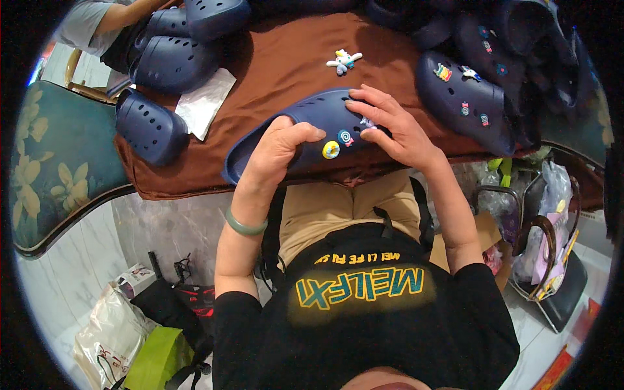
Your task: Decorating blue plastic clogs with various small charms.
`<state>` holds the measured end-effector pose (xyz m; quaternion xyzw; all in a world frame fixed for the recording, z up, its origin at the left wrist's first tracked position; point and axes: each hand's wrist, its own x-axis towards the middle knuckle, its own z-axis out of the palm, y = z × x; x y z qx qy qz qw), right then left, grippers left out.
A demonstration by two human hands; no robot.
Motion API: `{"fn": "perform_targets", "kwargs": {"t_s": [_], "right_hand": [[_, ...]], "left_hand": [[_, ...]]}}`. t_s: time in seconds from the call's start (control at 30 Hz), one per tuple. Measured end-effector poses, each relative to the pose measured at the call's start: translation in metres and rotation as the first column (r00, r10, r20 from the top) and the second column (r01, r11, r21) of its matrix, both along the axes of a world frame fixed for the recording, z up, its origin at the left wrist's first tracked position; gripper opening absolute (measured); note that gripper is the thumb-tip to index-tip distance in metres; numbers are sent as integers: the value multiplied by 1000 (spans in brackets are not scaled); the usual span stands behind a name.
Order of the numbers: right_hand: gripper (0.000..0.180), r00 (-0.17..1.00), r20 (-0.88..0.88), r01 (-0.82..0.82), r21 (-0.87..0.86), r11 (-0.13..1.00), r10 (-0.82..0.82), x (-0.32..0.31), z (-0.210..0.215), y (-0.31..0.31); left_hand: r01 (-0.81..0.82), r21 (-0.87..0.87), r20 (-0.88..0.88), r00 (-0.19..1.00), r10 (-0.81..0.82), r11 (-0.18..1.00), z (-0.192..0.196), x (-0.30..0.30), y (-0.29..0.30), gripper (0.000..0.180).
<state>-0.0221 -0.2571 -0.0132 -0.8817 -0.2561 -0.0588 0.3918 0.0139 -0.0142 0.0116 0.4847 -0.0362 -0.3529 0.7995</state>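
A navy foam clog (313, 112) lies slantwise at the table's near edge, its toe to the right. My left hand (276, 148) is closed round its side by the foot opening, thumb on top. Over the toe end, my right hand (400, 130) grips the clog with fingers and thumb bent. Between them, a small white-and-purple shoe charm (368, 122) shows partly. Beside it sit a blue swirl candy charm (345, 137) and a yellow round charm (331, 150). Beyond the clog lies a loose white character charm (343, 62) with outspread arms or ears.
A brown cloth (279, 55) covers the table. To the right, a decorated clog (465, 97) lies beside more clogs. Plain clogs (175, 64) and a white paper packet (205, 104) are at left. Another person's arm (123, 16) reaches in at far left. Bags (156, 357) stand below.
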Motion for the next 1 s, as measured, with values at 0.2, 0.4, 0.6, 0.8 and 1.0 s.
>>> {"fn": "perform_targets", "kwargs": {"t_s": [0.2,0.4,0.6,0.8,1.0], "right_hand": [[29,964,242,130,-63,989,-112,0,-3,11],[17,942,117,307,83,948,-315,16,-8,14],[21,914,-156,392,114,913,-373,52,-21,-5],[21,945,270,232,-159,960,-184,75,-13,-18],[63,961,192,-154,-233,960,200,13,27,20]], "left_hand": [[-19,28,15,1000,18,999,-2,-1,1,29],[-51,101,36,998,48,994,-4,-4,5,13],[-7,41,-1,1000,8,999,-5,-1,1,14],[-7,62,4,1000,7,998,-6,6,-5,23],[-17,146,113,994,1,989,0,5,7,27]]}}
